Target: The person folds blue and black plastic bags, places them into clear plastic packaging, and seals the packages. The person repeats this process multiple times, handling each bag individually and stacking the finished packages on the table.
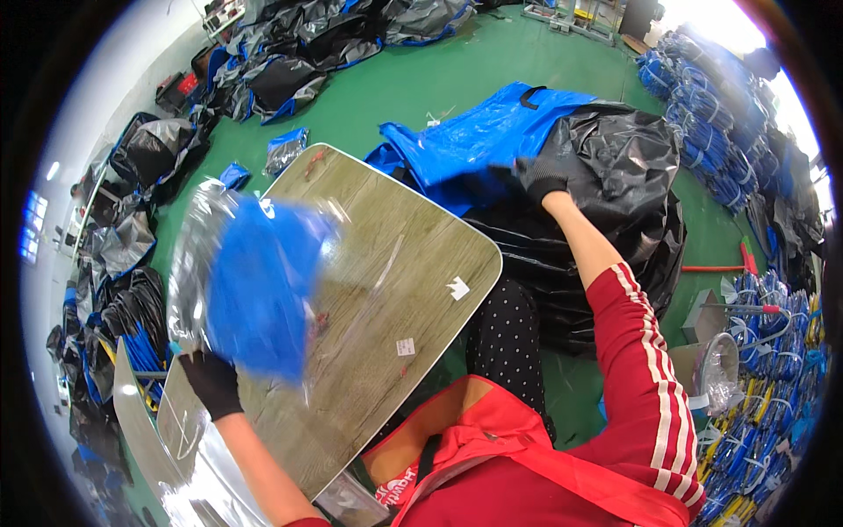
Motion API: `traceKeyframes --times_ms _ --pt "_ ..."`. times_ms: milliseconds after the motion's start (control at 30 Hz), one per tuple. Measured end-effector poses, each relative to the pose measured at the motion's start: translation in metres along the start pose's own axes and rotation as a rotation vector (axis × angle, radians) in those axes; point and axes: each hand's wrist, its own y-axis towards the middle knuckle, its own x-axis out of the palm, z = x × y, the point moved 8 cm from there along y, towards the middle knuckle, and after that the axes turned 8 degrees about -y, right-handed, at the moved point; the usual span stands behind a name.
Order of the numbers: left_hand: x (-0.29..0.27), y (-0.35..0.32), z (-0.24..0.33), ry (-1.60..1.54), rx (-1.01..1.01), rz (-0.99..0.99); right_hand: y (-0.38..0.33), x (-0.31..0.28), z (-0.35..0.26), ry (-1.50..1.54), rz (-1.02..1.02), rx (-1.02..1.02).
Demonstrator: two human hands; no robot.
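The gloved left hand (211,382) grips a clear bag with a folded blue item (255,294) above the table (413,255); the right hand (540,180) closes on the blue-and-black pile (527,132) beside it; likely fetching the next piece, needing a clean pull.

My left hand (211,383), in a black glove, holds a clear plastic bag (204,263) with a blue folded item (262,294) inside, above the wooden table (404,263); the bag is blurred. My right hand (541,178), also in a black glove, reaches out to the pile of black and blue bags (580,176) beside the table and grips the material there. The floor (395,83) is green, and more dark bags (299,44) lie far behind.
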Motion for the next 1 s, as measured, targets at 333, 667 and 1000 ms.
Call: traceKeyframes --times_ms 333,667,1000 --pt "0.073 -0.015 -0.08 0.057 -0.466 -0.599 -0.258 -0.179 -0.068 0.593 -0.351 -0.598" --pt "0.025 -0.003 0.019 0.872 -0.188 -0.829 -0.39 -0.077 -0.101 0.847 -1.25 -1.128" --pt "-0.166 -0.051 -0.002 0.949 -0.34 -1.004 -0.118 0.048 -0.017 0.229 -0.325 0.149"
